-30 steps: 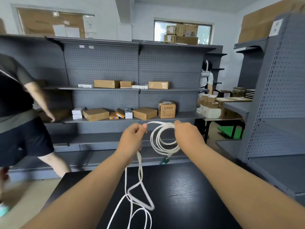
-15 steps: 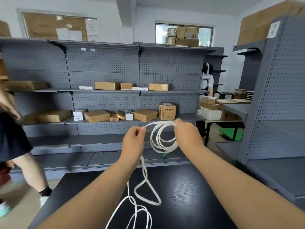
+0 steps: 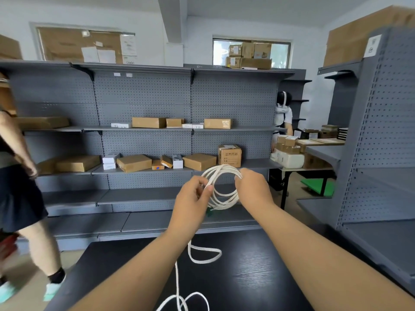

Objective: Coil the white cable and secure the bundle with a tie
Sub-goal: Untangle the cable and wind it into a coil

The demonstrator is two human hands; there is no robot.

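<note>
I hold a coil of white cable (image 3: 224,199) in the air above the black table (image 3: 247,270). My right hand (image 3: 253,189) grips the coil's right side, fingers curled round several loops. My left hand (image 3: 193,198) pinches the cable at the coil's left side. A green connector (image 3: 210,212) hangs at the coil's bottom. The cable's loose part (image 3: 202,258) drops from under my left hand and lies in loops on the table, running out of the frame's bottom edge. No tie is visible.
Grey pegboard shelving (image 3: 143,140) with cardboard boxes stands behind the table. Another grey shelf unit (image 3: 381,153) is close on the right. One person (image 3: 20,198) walks at the left edge and a second person (image 3: 284,113) stands far back right.
My left hand has moved right, up to the coil, laying another loop on it. Less loose cable lies on the table. The person at left has stepped further left.
</note>
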